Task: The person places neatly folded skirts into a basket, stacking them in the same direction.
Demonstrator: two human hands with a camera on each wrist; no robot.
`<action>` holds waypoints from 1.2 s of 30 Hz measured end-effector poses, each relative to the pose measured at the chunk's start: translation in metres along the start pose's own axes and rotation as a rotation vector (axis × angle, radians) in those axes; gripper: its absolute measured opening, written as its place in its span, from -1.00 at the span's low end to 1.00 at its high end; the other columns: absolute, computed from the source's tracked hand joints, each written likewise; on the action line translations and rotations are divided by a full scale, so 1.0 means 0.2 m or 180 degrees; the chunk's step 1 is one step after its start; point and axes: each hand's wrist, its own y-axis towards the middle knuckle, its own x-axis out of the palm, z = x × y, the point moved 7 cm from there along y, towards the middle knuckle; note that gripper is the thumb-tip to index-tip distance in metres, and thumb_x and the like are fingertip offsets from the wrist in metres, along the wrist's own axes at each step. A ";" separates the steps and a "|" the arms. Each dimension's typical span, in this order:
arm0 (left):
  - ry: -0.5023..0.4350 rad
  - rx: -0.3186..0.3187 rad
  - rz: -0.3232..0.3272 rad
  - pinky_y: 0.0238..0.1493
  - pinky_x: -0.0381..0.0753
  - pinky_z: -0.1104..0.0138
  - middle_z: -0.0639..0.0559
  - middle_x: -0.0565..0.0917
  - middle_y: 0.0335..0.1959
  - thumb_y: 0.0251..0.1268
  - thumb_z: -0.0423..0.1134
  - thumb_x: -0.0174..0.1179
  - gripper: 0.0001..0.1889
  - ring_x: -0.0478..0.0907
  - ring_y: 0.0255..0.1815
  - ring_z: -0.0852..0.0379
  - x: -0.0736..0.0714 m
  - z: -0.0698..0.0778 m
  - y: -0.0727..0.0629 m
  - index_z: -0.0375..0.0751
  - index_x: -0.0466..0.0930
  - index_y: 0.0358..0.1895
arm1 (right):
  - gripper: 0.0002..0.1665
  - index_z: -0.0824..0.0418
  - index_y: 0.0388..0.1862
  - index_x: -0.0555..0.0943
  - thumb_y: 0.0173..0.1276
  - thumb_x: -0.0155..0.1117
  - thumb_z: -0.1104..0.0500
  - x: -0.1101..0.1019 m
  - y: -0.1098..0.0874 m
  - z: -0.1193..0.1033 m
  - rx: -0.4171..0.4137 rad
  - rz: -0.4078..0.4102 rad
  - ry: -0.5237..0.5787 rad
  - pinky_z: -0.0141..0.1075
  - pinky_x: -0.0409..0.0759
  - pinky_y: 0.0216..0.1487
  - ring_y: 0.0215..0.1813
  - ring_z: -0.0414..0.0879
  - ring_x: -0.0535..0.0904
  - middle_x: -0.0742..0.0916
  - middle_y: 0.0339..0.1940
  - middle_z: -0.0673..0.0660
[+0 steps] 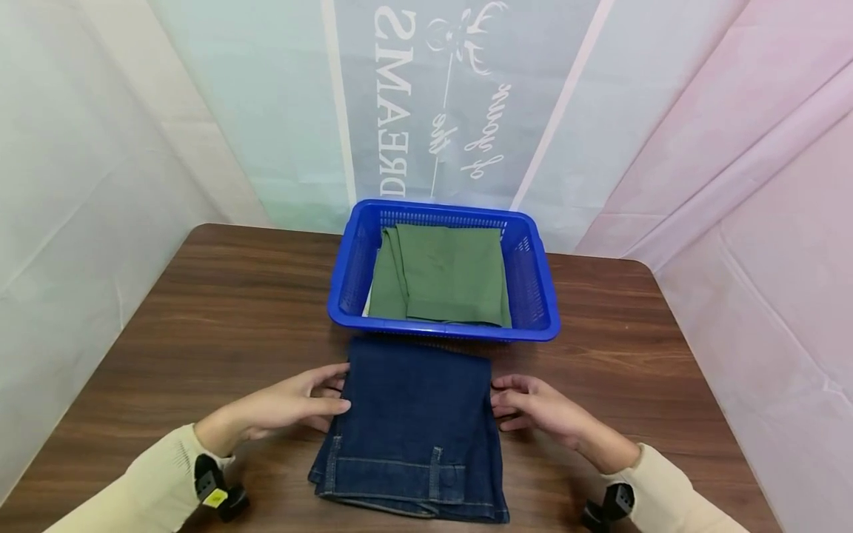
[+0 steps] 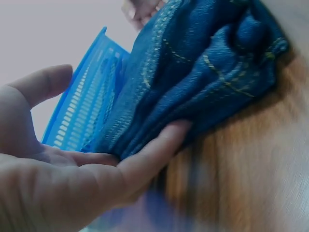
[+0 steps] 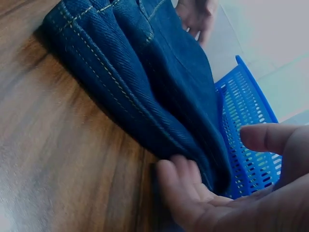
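Observation:
Folded dark blue jeans point(image 1: 413, 414) lie on the table in front of the basket, waistband toward the person. At their left edge is my left hand point(image 1: 303, 400), thumb lifted and apart from the fingers. In the left wrist view its fingertips point(image 2: 174, 133) touch the layered side of the denim. My right hand point(image 1: 540, 407) is at the opposite edge. Its fingertips point(image 3: 178, 166) meet the lower side of the fold in the right wrist view, while the thumb stands away from the cloth. Neither hand pinches the jeans.
Behind the jeans stands a blue plastic basket point(image 1: 543, 326) with slotted walls. Folded green trousers point(image 1: 453, 266) lie in it, over a sliver of pale cloth. The brown wooden table point(image 1: 220, 311) reaches back to a printed curtain point(image 1: 293, 111); pale sheets hang at both sides.

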 end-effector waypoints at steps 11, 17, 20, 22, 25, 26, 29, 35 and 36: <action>-0.0776 0.0038 0.0114 0.05 0.69 -0.03 -0.58 0.12 0.47 0.52 -0.21 0.16 -0.10 0.44 0.30 -0.18 0.07 -0.06 0.09 -0.59 -0.30 0.54 | -0.83 0.24 -0.19 0.45 0.49 0.23 0.18 0.02 0.04 0.04 0.0039 0.0086 0.0332 -0.30 0.65 -0.12 -0.22 -0.19 0.63 0.65 -0.29 0.00; -0.0597 0.0006 -0.0075 0.01 0.71 0.05 -0.64 0.04 0.44 0.52 -0.23 0.17 -0.01 0.34 0.39 -0.31 0.10 -0.06 0.11 -0.62 -0.46 0.53 | -0.53 0.36 0.16 0.33 0.43 0.31 0.24 0.03 0.03 0.03 -0.0133 0.0221 0.0266 -0.32 0.61 -0.18 -0.21 -0.19 0.60 0.58 -0.25 0.02; -0.0454 0.0097 -0.0092 -0.10 0.74 0.12 -0.49 0.28 0.26 0.47 -0.29 0.22 -0.05 0.52 0.16 -0.14 0.11 -0.05 0.11 -0.54 -0.32 0.58 | -0.36 0.36 0.33 0.21 0.43 0.31 0.25 0.05 0.01 0.03 -0.0145 0.0117 0.0390 -0.24 0.67 -0.13 -0.13 -0.12 0.66 0.68 -0.15 0.07; -0.0247 0.0141 -0.0045 -0.15 0.73 0.14 -0.43 0.32 0.23 0.45 -0.28 0.26 -0.04 0.54 0.09 -0.06 0.11 -0.04 0.11 -0.50 -0.29 0.59 | -0.25 0.32 0.41 0.10 0.42 0.32 0.28 0.07 0.00 0.04 -0.0163 0.0009 0.0475 -0.18 0.70 -0.09 -0.07 -0.07 0.68 0.70 -0.05 0.13; 0.0134 0.0199 0.0064 -0.06 0.69 0.09 -0.52 0.30 0.33 0.44 -0.23 0.29 -0.02 0.50 0.21 -0.19 0.11 -0.03 0.11 -0.45 -0.28 0.61 | -0.10 0.31 0.47 -0.04 0.38 0.33 0.36 0.10 -0.01 0.04 -0.0231 -0.0087 0.0559 -0.12 0.71 -0.03 0.00 0.01 0.70 0.70 0.05 0.24; 0.0255 0.0233 0.0100 0.01 0.66 0.05 -0.54 0.28 0.38 0.44 -0.21 0.29 0.00 0.46 0.26 -0.25 0.10 -0.03 0.11 -0.45 -0.29 0.61 | -0.07 0.31 0.48 -0.06 0.36 0.33 0.38 0.10 -0.01 0.05 -0.0253 -0.0085 0.0562 -0.12 0.72 -0.03 0.00 0.01 0.71 0.70 0.07 0.26; 0.0426 0.0387 0.0169 0.19 0.58 0.02 -0.57 0.30 0.40 0.44 -0.21 0.29 -0.03 0.40 0.35 -0.34 0.11 -0.02 0.11 -0.43 -0.24 0.60 | -0.06 0.34 0.48 -0.08 0.34 0.30 0.44 0.10 0.00 0.06 -0.0298 -0.0032 0.0587 -0.15 0.73 -0.08 -0.05 0.00 0.73 0.72 0.04 0.27; 0.0168 0.0685 0.0171 -0.02 0.70 0.21 -0.52 0.34 0.38 0.45 -0.33 0.26 -0.21 0.59 0.18 -0.22 0.11 -0.05 0.14 -0.30 -0.07 0.54 | -0.11 0.35 0.48 -0.03 0.35 0.28 0.46 0.08 0.00 0.07 -0.0310 0.0103 0.0589 -0.19 0.73 -0.13 -0.10 -0.02 0.74 0.74 0.00 0.24; 0.0134 0.0717 0.0168 -0.04 0.71 0.22 -0.53 0.32 0.39 0.45 -0.36 0.24 -0.24 0.60 0.17 -0.22 0.11 -0.05 0.14 -0.29 -0.06 0.52 | -0.11 0.34 0.48 -0.02 0.35 0.28 0.45 0.08 0.00 0.07 -0.0313 0.0132 0.0579 -0.19 0.73 -0.12 -0.08 -0.03 0.73 0.73 0.03 0.24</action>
